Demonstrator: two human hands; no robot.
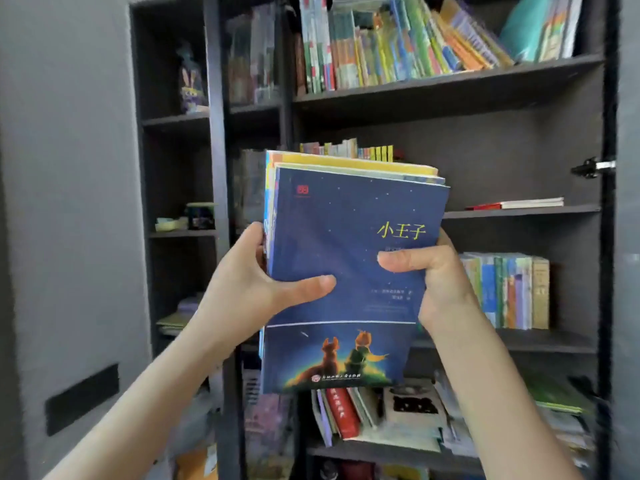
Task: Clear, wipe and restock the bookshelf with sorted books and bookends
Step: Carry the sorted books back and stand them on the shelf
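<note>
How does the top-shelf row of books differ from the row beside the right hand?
The top-shelf row leans, many books slanted; the lower row stands upright. The top-shelf row spans nearly its whole shelf; the lower row is a short block with bare shelf beside it. Both show colourful spines.

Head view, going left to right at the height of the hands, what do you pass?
Grey wall → bookshelf's narrow left column → left hand → stack of books, blue cover in front → right hand → row of upright books.
</note>
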